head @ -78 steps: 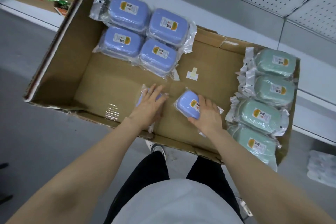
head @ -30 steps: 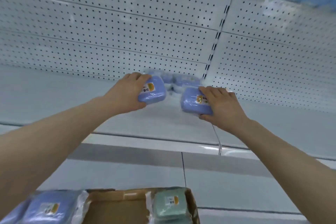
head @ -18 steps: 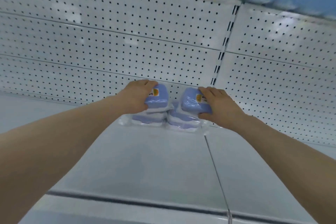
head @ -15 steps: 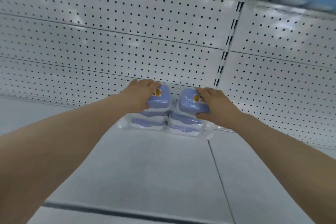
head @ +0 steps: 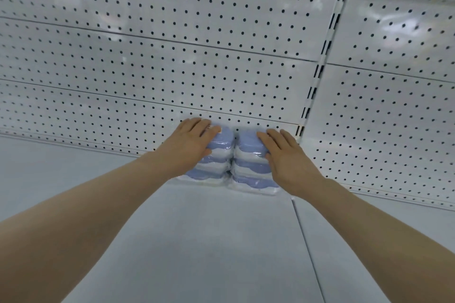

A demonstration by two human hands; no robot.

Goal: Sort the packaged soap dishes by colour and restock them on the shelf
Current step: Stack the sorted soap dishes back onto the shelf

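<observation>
Soap dishes [head: 248, 141], blue and bagged, are standing in two stacks at the back of the shelf [head: 209, 241], against the pegboard [head: 172, 69]. The left hand [head: 189, 145] is lying over the left stack [head: 214, 167], fingers nearly straight, pressing rather than clasping. The right stack [head: 251, 172] is touching it, with the right hand [head: 285, 157] resting flat on top. Each stack is sitting directly under its own hand, so letting go is likely calling for only a lift away.

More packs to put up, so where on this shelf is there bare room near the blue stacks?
The shelf is bare left of the left blue stack along the pegboard, right of the right blue stack past the seam, and all across the front. Crowded only at the back middle, where the two stacks stand side by side.
</observation>
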